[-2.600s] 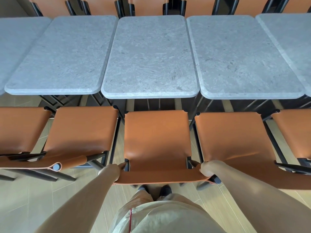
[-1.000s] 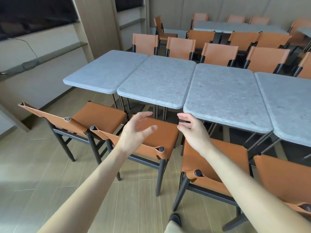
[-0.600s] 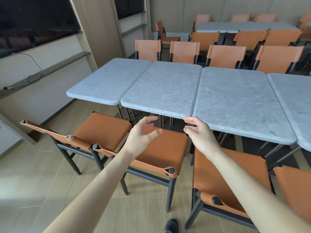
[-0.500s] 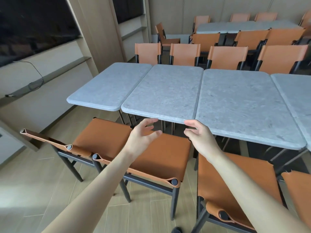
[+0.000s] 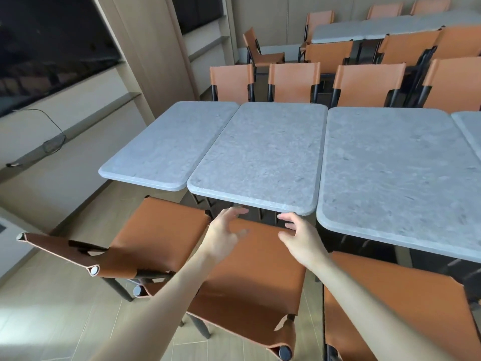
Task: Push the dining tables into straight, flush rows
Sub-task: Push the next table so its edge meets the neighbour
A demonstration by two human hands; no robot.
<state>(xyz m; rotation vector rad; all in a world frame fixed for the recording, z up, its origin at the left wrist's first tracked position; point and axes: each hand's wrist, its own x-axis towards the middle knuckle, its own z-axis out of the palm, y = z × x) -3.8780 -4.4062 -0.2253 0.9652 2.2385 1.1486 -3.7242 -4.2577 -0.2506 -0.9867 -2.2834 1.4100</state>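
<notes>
Now, line by line:
Fingers: our left hand [image 5: 223, 237] and right hand [image 5: 299, 237] are spread and loose, holding nothing, tips just short of the near edge of the second worktop [image 5: 260, 157].
Change: over the last second our hands have closed in on that edge, and our view has come nearer the row.
Meaning: we judge a grip and push comes next; nothing is moved yet.
Task's things: the second worktop's near edge sits farther from us than the third worktop [image 5: 398, 173] beside it, nearer than the end worktop [image 5: 166, 144].
Around: an orange chair [image 5: 247, 277] lies under our arms.
Writing: none readable.
</notes>
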